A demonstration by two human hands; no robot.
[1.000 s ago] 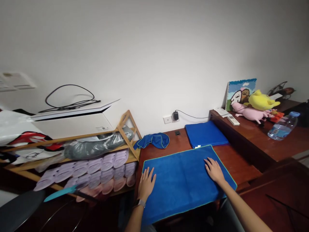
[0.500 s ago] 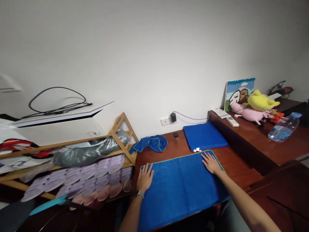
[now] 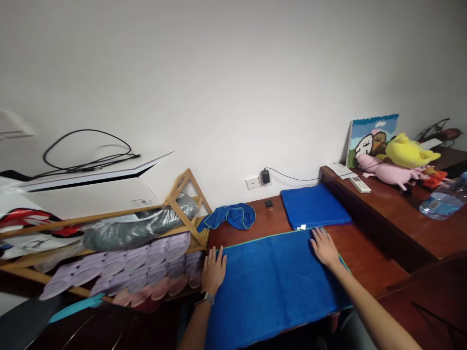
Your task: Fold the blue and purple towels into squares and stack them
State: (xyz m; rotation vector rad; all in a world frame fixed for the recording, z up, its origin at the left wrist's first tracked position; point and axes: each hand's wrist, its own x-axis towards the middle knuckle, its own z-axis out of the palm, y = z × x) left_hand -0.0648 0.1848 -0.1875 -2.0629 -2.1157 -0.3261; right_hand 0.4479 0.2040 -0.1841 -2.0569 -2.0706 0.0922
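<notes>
A blue cloth (image 3: 272, 287) with light green edging lies spread over the front of the brown wooden desk (image 3: 229, 237), a faint crease down its middle. At its left edge my left hand (image 3: 214, 270) rests palm down, fingers stretched out; a watch is on that wrist. My right hand (image 3: 325, 249) lies flat at the far right corner, fingers extended on the cloth. Behind that corner sits a folded blue cloth (image 3: 315, 206) with a white tag (image 3: 301, 227). A smaller crumpled blue cloth (image 3: 233, 216) with pale edging lies at the back left.
On the left, a wooden rack (image 3: 188, 209) holds rows of lilac and pink slippers (image 3: 146, 257) and a white box (image 3: 91, 194). A raised shelf on the right carries a remote (image 3: 360, 184), plush toys (image 3: 388, 172), a picture (image 3: 372, 138) and a water bottle (image 3: 440, 204). A charger (image 3: 265, 176) is plugged into the wall.
My hands have slid slightly apart, the left toward the cloth's left edge and the right rightward. The view has shifted a little, so the shelf items appear further right.
</notes>
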